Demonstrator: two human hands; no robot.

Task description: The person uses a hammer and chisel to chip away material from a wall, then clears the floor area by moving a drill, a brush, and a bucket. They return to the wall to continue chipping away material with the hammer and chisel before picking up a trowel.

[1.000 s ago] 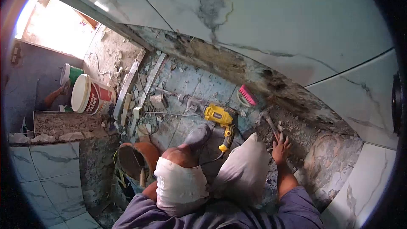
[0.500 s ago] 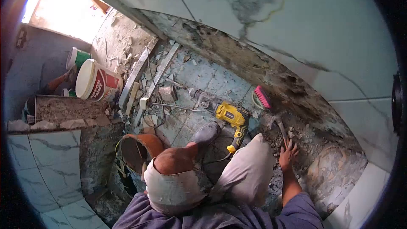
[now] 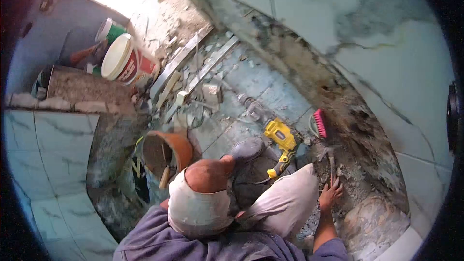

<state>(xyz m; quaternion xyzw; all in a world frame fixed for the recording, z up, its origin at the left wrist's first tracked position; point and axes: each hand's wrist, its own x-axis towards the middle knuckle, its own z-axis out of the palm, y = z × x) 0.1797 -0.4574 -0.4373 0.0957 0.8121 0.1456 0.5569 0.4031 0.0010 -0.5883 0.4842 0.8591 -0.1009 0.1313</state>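
My right hand [image 3: 330, 195] is low over the rubble at the right, its fingers closed round the wooden handle of a hammer [image 3: 332, 166]. The hammer's metal head points away from me, close to the dusty floor. Of my left hand, only a little skin [image 3: 164, 204] shows beside my bent knee; its fingers are hidden. A yellow and black power drill [image 3: 281, 135] with a long bit lies in front of my legs. Beyond the hammer sits a pink-bristled brush [image 3: 319, 123].
An orange-brown bucket [image 3: 181, 149] with a wooden-handled tool [image 3: 165, 177] stands left of my knee. Farther off are a white paint bucket [image 3: 117, 58], metal bars [image 3: 212, 65] and a broken block [image 3: 211, 94]. A tiled wall [image 3: 309, 14] rises at the right.
The view has turned and shifted, so the drill, buckets and bars sit differently in it. My right hand stays on the hammer handle, with the head in about the same spot.
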